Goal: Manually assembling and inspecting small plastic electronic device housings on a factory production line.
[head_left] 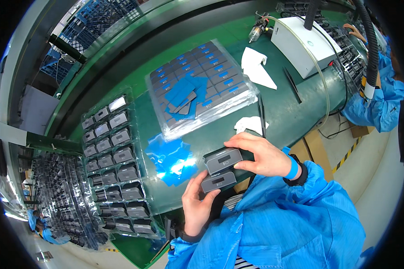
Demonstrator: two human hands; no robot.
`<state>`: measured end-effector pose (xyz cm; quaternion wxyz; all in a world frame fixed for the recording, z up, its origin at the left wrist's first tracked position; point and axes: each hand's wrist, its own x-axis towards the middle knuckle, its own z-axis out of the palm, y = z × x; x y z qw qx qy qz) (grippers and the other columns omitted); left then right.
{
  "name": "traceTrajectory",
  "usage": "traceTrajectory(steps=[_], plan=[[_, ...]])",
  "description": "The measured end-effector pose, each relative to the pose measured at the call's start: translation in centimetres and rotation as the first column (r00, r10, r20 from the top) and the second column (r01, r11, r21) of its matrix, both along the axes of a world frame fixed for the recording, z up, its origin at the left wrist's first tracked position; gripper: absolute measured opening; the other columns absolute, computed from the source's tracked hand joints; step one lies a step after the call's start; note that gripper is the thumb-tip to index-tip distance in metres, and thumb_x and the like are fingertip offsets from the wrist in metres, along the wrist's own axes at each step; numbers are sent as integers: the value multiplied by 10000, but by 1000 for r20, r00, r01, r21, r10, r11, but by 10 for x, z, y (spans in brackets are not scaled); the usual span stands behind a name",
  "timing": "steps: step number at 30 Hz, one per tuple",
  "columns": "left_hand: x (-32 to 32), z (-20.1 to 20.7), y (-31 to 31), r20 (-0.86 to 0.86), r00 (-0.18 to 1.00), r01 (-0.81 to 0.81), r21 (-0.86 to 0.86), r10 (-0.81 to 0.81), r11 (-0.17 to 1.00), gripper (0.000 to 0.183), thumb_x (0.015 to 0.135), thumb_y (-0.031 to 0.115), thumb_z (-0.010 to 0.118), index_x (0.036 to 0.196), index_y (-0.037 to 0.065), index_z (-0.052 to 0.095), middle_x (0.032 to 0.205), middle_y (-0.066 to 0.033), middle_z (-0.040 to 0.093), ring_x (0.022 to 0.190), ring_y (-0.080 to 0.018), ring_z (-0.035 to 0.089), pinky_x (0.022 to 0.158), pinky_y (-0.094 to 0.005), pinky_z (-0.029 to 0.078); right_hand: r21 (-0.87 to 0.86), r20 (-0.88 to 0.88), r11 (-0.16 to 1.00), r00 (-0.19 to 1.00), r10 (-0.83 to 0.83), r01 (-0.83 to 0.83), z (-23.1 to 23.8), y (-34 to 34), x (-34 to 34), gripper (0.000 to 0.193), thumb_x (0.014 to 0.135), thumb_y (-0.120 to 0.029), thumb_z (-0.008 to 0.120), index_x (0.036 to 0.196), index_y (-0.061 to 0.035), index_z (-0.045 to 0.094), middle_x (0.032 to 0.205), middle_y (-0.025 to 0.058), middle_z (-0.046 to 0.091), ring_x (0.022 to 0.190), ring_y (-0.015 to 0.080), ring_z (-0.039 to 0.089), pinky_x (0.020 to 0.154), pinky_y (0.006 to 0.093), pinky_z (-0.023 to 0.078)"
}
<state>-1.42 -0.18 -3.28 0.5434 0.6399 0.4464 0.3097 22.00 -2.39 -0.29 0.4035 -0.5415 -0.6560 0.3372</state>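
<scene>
Near the front edge of the green table I have two small grey rectangular housings, each with a dark window in its face. My right hand (265, 156) grips the upper housing (214, 165) by its right end, thumb below and index finger along the top. The lower housing (218, 181) is pinched in my left hand (197, 207), between its thumb and fingers. The two housings lie one above the other, edges touching or nearly so. Just left of them is a loose pile of shiny blue film pieces (171, 160).
A clear tray (179, 131) of grey parts with blue films stands behind. Clear trays of grey housings (122, 155) line the left. White cloths (257, 67), black tweezers (292, 85), a white box machine (300, 45) and hoses are at right. A co-worker's blue sleeve (368, 112) shows there.
</scene>
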Motion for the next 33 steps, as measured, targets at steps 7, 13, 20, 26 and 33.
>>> traceTrajectory(steps=[7, 13, 20, 26, 33], plan=[[4, 1, -4, 32, 999, -12, 3, 12, 1000, 561, 666, -28, 745, 1196, 17, 569, 912, -44, 548, 731, -118, 465, 624, -236, 417, -38, -20, 998, 999, -42, 42, 3, -2, 2, 524, 690, -34, 710, 1185, 4, 545, 1111, 152, 550, 1042, 314, 546, 904, 360, 446], [7, -1, -5, 86, 996, -26, -24, 28, 999, 548, 675, -32, 747, 1190, 8, 567, 930, -55, 558, 761, -121, 497, 670, -239, 427, -16, -14, 999, 999, -30, 30, 1, -3, 2, 508, 710, -40, 695, 1185, 22, 529, 1108, 158, 545, 1025, 331, 541, 881, 380, 449], [9, 3, -4, 65, 997, -43, 2, 42, 999, 535, 677, -17, 751, 1181, 16, 574, 914, -58, 563, 755, -125, 513, 665, -244, 442, -31, -84, 994, 991, -104, 102, 6, -6, -1, 519, 667, -33, 720, 1160, 9, 562, 1068, 134, 570, 1023, 277, 560, 897, 337, 439], [11, -2, -1, 63, 997, -38, -2, 38, 999, 544, 665, 3, 759, 1180, 49, 588, 854, -49, 547, 678, -127, 461, 608, -250, 431, 11, -97, 970, 966, -240, 242, 3, -14, 7, 486, 685, -36, 725, 1143, 15, 572, 1058, 118, 571, 948, 235, 559, 856, 324, 451], [11, -2, -1, 19, 1000, -23, 9, 22, 1000, 538, 664, 23, 762, 1174, 61, 594, 836, -45, 540, 650, -128, 452, 597, -251, 421, -9, -120, 960, 953, -279, 280, 1, -20, 10, 493, 683, -60, 729, 1145, 18, 575, 1041, 108, 561, 918, 216, 545, 843, 315, 447]])
